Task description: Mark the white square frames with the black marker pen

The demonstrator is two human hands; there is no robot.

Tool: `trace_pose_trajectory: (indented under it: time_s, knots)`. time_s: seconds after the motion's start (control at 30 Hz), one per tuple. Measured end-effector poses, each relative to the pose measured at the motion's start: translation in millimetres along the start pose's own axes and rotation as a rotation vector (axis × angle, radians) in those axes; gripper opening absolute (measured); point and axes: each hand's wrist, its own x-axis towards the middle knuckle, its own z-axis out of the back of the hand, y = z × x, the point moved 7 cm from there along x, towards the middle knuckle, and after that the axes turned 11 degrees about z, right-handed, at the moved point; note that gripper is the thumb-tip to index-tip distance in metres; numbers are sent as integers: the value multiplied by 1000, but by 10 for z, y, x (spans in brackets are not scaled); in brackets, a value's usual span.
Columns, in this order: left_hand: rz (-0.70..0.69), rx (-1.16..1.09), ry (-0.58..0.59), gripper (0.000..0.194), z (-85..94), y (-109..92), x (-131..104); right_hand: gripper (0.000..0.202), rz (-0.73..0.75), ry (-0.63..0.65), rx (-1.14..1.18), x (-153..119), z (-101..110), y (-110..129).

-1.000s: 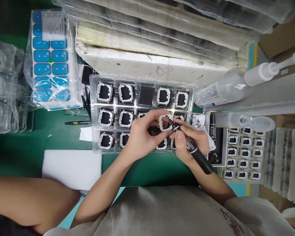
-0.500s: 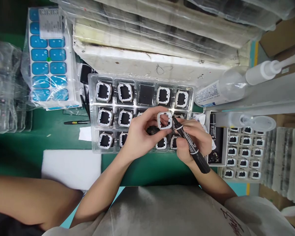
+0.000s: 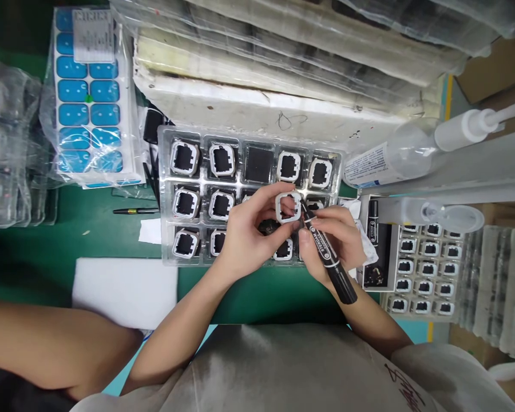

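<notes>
Left hand [image 3: 244, 240] pinches the white frame [image 3: 288, 207] upright over the tray [image 3: 165, 171]. Right hand [image 3: 332, 243] grips the marker [image 3: 326, 254] – tip at the frame's right edge, barrel slanting down-right

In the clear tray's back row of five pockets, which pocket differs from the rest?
The middle pocket of the clear tray: it shows only a plain black square, while the other four each hold a white-rimmed frame.

The compartment tray [image 3: 206, 189] lies on the bench [image 3: 68, 246] straight ahead of me, my hands over its right half — my left hand [image 3: 246, 237] holds a frame [image 3: 288, 207], my right hand [image 3: 339, 243] a marker [image 3: 328, 257] just right of it. Behind the tray lie stacked trays [image 3: 261, 86]; to its right, a smaller tray [image 3: 424, 269]; left of it, a pen [image 3: 135, 211].
</notes>
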Motion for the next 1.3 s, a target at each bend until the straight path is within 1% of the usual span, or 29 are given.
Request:
trace_pose_trajectory:
  time_s: [0.1, 0.2, 0.37, 0.5, 0.63, 0.8, 1.03, 1.17, 1.3]
  knots:
    - [-26, 37, -19, 44, 1, -23, -10, 25, 16, 9, 11, 3, -8, 27]
    - [-68, 84, -30, 46, -6, -55, -23, 26, -29, 31, 56, 5, -26, 26]
    - [-102, 193, -60, 44, -23, -57, -44, 29, -133, -47, 112, -22, 7, -9]
    - [-112, 272, -76, 42, -27, -40, -57, 25, -162, -40, 104, -63, -11, -22]
    - [-167, 298, -85, 40, -26, -73, -73, 22, -174, -61, 93, -120, -4, -38]
    - [-192, 327, -88, 41, -37, -89, -74, 26, -149, -44, 54, -169, -10, -37]
    - [-261, 378, -97, 44, -45, -124, -74, 28, -90, -12, 17, -132, -4, -3]
    - [-259, 411, -83, 45, -48, -118, -72, 28, -49, -23, -7, -98, 7, 14]
    - [-263, 416, -82, 45, -49, -119, -73, 28, -51, -7, -39, -74, 4, 18]
